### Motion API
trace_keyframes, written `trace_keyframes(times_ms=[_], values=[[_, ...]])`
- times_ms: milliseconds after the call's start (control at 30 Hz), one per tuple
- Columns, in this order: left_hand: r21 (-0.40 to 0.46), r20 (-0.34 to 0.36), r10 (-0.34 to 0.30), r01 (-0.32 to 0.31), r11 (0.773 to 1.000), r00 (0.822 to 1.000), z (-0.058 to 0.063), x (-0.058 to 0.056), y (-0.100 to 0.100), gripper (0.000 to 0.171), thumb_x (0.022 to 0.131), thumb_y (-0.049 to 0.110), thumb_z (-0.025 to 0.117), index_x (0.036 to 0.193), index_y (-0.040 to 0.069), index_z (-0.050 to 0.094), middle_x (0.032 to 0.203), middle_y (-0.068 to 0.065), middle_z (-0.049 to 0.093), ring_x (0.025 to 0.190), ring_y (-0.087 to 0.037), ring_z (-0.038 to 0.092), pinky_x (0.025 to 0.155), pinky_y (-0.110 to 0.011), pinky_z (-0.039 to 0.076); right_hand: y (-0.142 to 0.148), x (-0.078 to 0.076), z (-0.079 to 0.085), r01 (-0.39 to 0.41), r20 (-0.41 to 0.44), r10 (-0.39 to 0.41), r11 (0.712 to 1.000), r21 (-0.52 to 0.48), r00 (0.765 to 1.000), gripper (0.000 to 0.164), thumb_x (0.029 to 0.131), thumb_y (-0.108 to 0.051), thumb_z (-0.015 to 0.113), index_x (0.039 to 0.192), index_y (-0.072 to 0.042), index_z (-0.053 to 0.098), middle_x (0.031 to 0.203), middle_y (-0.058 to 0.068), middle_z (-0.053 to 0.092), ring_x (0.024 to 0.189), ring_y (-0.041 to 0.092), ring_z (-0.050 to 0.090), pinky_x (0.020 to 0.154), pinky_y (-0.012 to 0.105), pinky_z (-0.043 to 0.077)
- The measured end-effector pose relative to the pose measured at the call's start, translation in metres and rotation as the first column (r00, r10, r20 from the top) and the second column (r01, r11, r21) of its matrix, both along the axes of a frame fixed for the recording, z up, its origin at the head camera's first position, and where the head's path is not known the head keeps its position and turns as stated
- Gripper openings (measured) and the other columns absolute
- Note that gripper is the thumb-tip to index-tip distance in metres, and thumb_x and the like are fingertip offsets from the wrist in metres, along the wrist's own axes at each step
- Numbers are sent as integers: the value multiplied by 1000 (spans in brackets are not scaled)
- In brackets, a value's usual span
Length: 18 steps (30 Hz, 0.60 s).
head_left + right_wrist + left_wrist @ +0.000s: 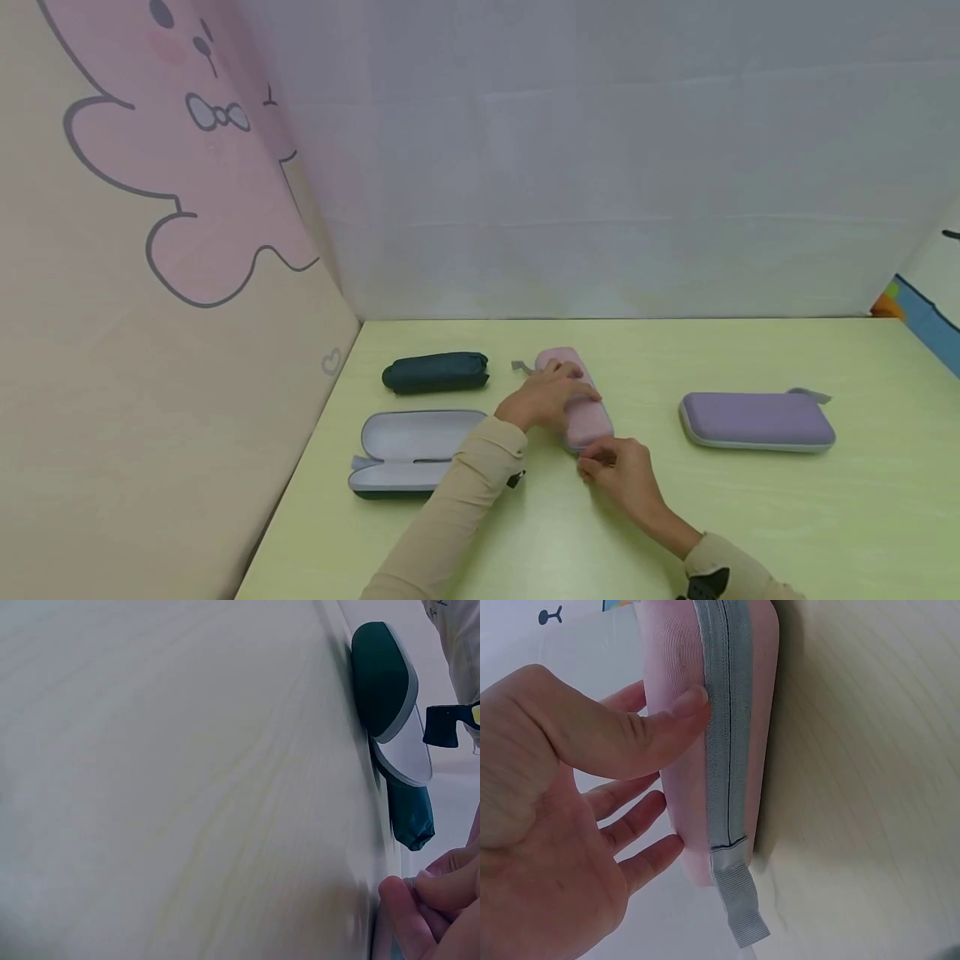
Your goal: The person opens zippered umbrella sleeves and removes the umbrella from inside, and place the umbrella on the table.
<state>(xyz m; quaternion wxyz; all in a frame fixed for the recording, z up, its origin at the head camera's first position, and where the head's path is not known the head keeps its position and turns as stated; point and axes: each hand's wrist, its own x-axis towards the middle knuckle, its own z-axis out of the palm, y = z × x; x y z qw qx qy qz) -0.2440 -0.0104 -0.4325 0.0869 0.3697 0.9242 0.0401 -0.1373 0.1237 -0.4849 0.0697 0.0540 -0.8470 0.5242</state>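
A pink zip case point(588, 423) lies lengthwise near the middle of the table, its zipper closed along the side that the left wrist view shows. My left hand point(550, 394) grips it from above, with the thumb point(686, 705) beside the grey zipper tape point(727, 742) and the fingers over the top. A grey fabric tab point(739, 904) sticks out at the far end. At the near end, my right hand point(622, 473) pinches the zipper pull point(409, 882) between thumb and index finger; most of the pull is hidden by the fingertips.
An open dark green case point(423, 433) with a pale lining lies at the left, partly behind my left sleeve. Beyond it is a folded dark green umbrella-like bundle point(435, 372). A closed purple case point(757, 419) lies at the right. Curtain-like sheets point(600, 167) stand behind the table.
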Motion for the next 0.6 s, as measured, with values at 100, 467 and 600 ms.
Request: trace_keyframes(times_ms=[100, 467, 600], values=[[2, -14, -9, 9, 1000, 1000, 0, 0, 0, 54, 78, 20, 77, 127, 35, 60, 139, -2, 44, 123, -21, 36, 97, -32, 35, 0, 1, 0, 4, -3, -4, 1000, -1, 1000, 14, 74, 12, 72, 68, -1, 69, 61, 4, 65, 56, 15, 63, 57, 21, 50], [-8, -29, -5, 4, 1000, 1000, -1, 0, 0, 54, 77, 26, 78, 127, 36, 60, 136, -1, 46, 123, -20, 36, 98, -33, 33, 1, 2, -1, 26, 2, -26, 1000, 18, 1000, 14, 74, 10, 73, 69, -2, 70, 62, 2, 66, 59, 13, 64, 58, 20, 50], [-7, -39, -5, 5, 1000, 999, -2, 0, 0, 55, 76, 30, 80, 127, 36, 60, 134, -1, 46, 122, -19, 37, 97, -33, 34, 1, 2, -1, 31, 2, -31, 999, 22, 1000, 14, 74, 10, 74, 69, -2, 70, 62, 2, 66, 59, 13, 64, 58, 20, 50]])
